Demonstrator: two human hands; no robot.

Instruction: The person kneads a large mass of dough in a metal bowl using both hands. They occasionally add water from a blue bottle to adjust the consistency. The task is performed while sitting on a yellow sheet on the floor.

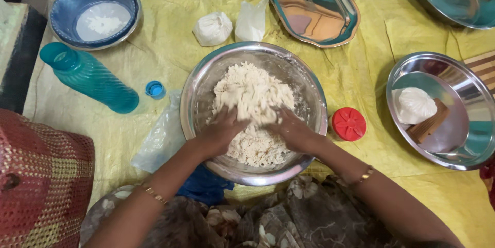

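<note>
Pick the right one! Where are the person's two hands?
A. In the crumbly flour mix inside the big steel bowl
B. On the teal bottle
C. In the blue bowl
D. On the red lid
A: the left hand and the right hand both press into the pale crumbly flour mix inside the big steel bowl.

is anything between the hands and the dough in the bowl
Nothing visible: the left hand and right hand are already pressed into the crumbly dough inside the steel bowl.
</note>
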